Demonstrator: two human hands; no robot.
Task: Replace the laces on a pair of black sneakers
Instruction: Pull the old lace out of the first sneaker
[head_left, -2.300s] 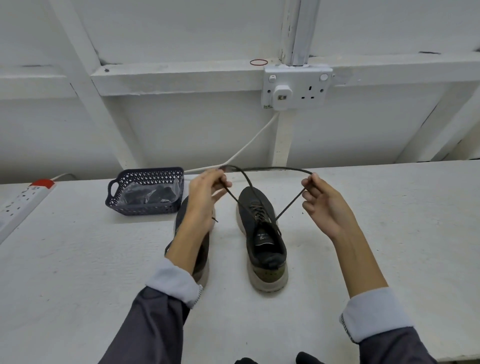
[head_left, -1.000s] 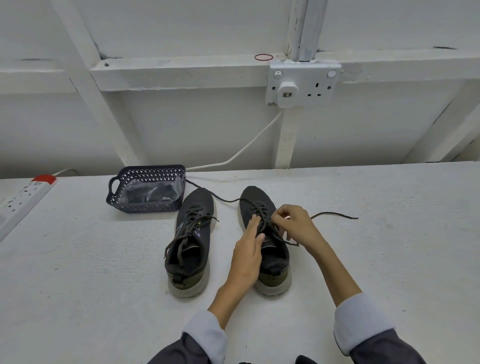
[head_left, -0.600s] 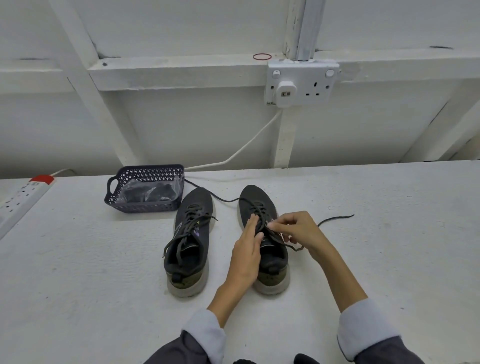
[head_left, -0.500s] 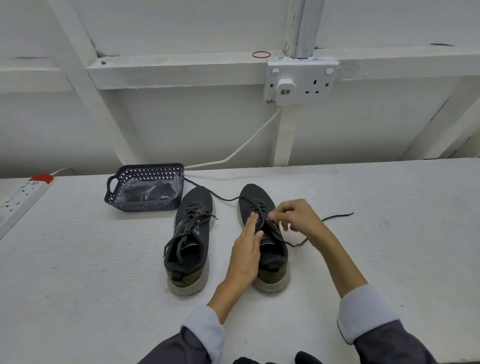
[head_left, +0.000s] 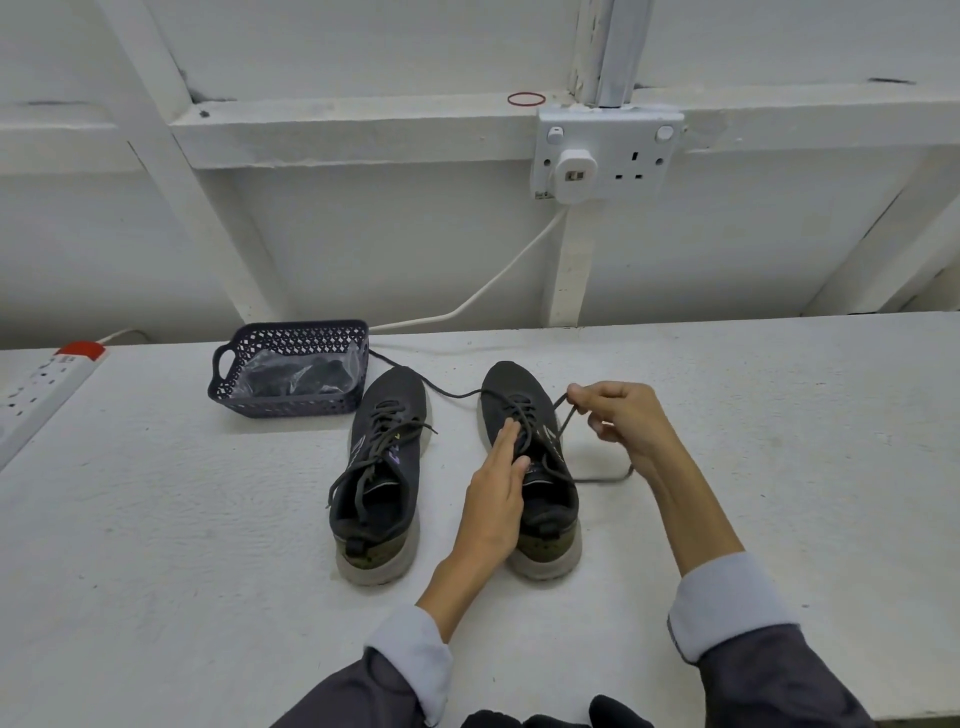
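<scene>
The table (head_left: 156, 519) is a rough, white-painted surface that runs to a white panelled wall braced with painted timber. A double socket (head_left: 644, 150) sits on the cross rail. It has one white plug (head_left: 574, 174) in it, and a white cable (head_left: 493, 283) drops from that down to the tabletop. A red rubber band (head_left: 526, 98) lies on the rail just left of the socket.

Two black sneakers stand side by side near the middle of the table, toes toward the wall. The left-hand sneaker (head_left: 384, 467) is fully laced, with loose ends hanging. On the right-hand sneaker (head_left: 511, 382), the left hand (head_left: 493, 509) lies flat, its straight fingers pressing on the crossed lacing. The right hand (head_left: 623, 415) hovers just to the right of that shoe, and its fingertips pinch the lace (head_left: 566, 415) so that it lifts off the eyelets. The other end of the lace trails left from the toe toward a dark perforated basket (head_left: 291, 405), which stands just behind the left-hand sneaker.

A crumpled clear bag (head_left: 291, 371) in the basket holds something dark that I cannot identify. The trailing end of the lace passes behind the left-hand sneaker's toe, so I cannot tell where it stops. The slack loop of lace slips out of sight under the right wrist. A white power strip (head_left: 36, 384) with a red switch is cut off at the left edge.
</scene>
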